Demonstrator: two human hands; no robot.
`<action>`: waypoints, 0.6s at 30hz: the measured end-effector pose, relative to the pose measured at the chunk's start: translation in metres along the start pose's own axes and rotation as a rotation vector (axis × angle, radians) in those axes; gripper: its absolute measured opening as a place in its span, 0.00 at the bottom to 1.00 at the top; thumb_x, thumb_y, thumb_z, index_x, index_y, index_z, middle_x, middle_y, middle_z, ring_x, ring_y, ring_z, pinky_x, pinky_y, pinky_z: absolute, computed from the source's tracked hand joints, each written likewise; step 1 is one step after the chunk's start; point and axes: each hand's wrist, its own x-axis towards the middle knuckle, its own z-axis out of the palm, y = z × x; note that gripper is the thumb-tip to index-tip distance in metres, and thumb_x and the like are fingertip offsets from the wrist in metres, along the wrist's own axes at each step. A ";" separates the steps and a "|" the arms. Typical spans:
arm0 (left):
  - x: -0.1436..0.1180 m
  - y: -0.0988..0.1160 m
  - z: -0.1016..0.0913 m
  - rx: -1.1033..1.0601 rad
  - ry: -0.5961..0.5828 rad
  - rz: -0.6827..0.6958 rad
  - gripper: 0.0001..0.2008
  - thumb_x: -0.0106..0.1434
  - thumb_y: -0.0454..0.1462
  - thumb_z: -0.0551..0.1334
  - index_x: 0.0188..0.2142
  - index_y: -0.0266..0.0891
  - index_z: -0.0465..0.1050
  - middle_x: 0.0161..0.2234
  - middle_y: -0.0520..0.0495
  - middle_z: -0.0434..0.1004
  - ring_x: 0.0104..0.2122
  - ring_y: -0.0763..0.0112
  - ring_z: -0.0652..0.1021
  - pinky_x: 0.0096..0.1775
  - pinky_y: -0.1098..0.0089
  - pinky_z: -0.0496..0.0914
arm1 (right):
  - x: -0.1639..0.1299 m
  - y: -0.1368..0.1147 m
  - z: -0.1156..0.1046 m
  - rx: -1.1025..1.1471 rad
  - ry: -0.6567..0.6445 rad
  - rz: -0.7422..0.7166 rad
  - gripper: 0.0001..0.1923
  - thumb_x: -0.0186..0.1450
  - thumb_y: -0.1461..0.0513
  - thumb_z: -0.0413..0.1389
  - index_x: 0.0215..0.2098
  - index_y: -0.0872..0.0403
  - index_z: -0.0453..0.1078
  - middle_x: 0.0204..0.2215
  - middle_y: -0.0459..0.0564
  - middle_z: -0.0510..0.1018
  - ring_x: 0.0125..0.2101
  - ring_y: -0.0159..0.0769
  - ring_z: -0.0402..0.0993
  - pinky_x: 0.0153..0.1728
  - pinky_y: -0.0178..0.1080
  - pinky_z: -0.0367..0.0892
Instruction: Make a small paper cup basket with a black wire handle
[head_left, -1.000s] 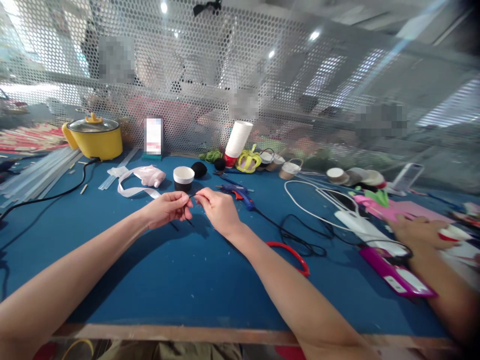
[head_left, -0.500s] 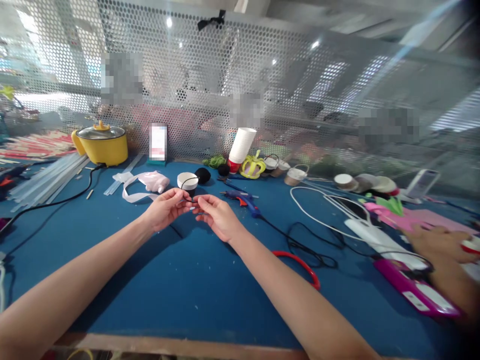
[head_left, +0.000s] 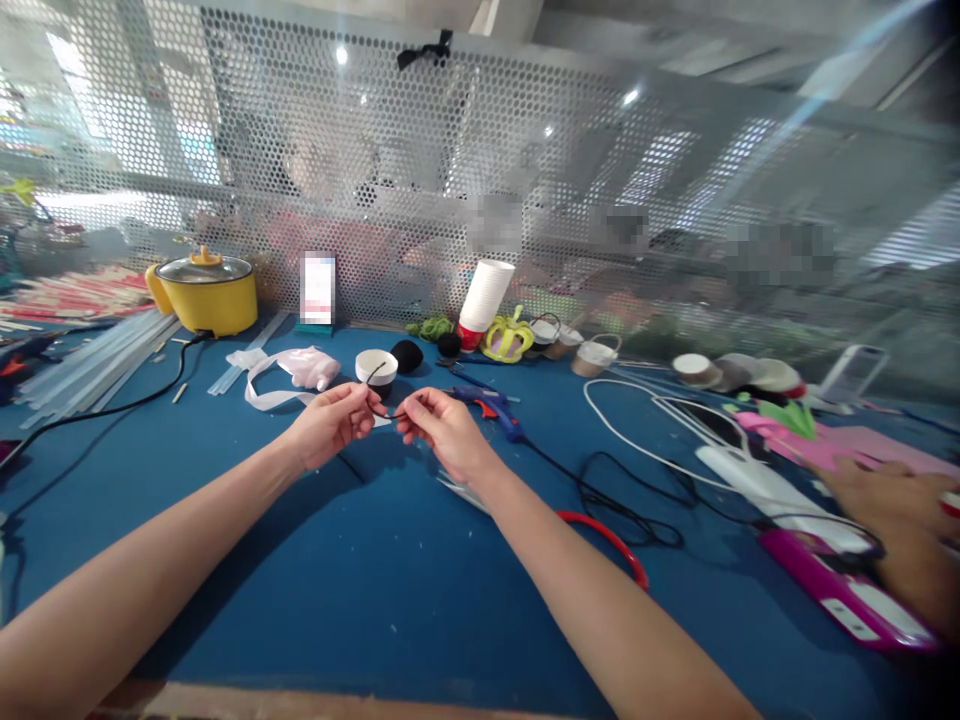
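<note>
My left hand [head_left: 328, 425] and my right hand [head_left: 444, 432] are raised a little above the blue table [head_left: 315, 580], fingertips close together. Both pinch a thin black wire [head_left: 390, 413] that spans the small gap between them; its ends curl up and trail down past my left hand. Just behind the hands stands a small paper cup [head_left: 376, 369] with a white rim. A blue glue gun [head_left: 487, 406] lies to the right of my right hand.
A yellow pot [head_left: 206, 294], clear glue sticks [head_left: 90, 360], a white ribbon [head_left: 274, 380], a stack of white cups [head_left: 484, 298], a red hoop [head_left: 611, 545], black and white cables lie around. Another person's hand [head_left: 892, 505] rests at the right by a pink case [head_left: 840, 590]. A perforated screen backs the table.
My hands stayed together on the wire and shifted slightly nearer and right, bending it. The view tilted up a little. The other person's hand moved slightly right.
</note>
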 end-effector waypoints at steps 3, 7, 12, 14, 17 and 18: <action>-0.001 0.002 0.000 0.044 -0.010 -0.004 0.09 0.54 0.39 0.62 0.27 0.33 0.69 0.27 0.48 0.75 0.20 0.81 0.72 0.23 0.79 0.67 | 0.005 -0.007 -0.011 -0.109 0.022 0.023 0.18 0.50 0.51 0.59 0.29 0.57 0.66 0.23 0.45 0.73 0.22 0.28 0.69 0.21 0.32 0.65; -0.002 0.006 0.003 0.098 -0.019 -0.029 0.09 0.54 0.39 0.63 0.27 0.33 0.68 0.27 0.47 0.76 0.24 0.76 0.75 0.27 0.75 0.69 | 0.017 -0.026 -0.049 -0.426 0.387 -0.098 0.17 0.52 0.52 0.58 0.21 0.56 0.62 0.13 0.40 0.66 0.14 0.24 0.62 0.17 0.30 0.60; -0.004 0.008 0.008 0.153 -0.046 -0.029 0.11 0.52 0.41 0.64 0.28 0.33 0.68 0.25 0.47 0.76 0.23 0.75 0.75 0.26 0.74 0.68 | 0.015 -0.048 -0.065 -0.540 0.316 -0.069 0.16 0.58 0.53 0.53 0.21 0.57 0.65 0.14 0.43 0.68 0.16 0.25 0.63 0.19 0.30 0.59; -0.005 0.007 0.010 0.178 -0.059 -0.039 0.12 0.52 0.41 0.64 0.27 0.33 0.68 0.25 0.47 0.75 0.22 0.76 0.75 0.25 0.76 0.67 | 0.010 -0.052 -0.051 -0.495 0.148 -0.102 0.15 0.57 0.53 0.54 0.27 0.57 0.69 0.21 0.46 0.72 0.22 0.27 0.67 0.23 0.31 0.61; -0.007 0.005 0.013 0.193 -0.087 -0.069 0.12 0.52 0.41 0.64 0.26 0.32 0.68 0.23 0.48 0.74 0.21 0.78 0.73 0.25 0.77 0.65 | 0.002 -0.054 -0.026 -0.514 -0.064 -0.058 0.18 0.56 0.50 0.53 0.27 0.58 0.69 0.21 0.47 0.73 0.23 0.27 0.67 0.23 0.31 0.60; -0.008 0.005 0.014 0.196 -0.095 -0.077 0.12 0.51 0.41 0.64 0.25 0.33 0.68 0.23 0.48 0.74 0.21 0.78 0.72 0.25 0.77 0.65 | 0.000 -0.053 -0.020 -0.540 -0.110 -0.034 0.18 0.57 0.50 0.53 0.25 0.58 0.68 0.19 0.46 0.71 0.21 0.27 0.65 0.22 0.31 0.58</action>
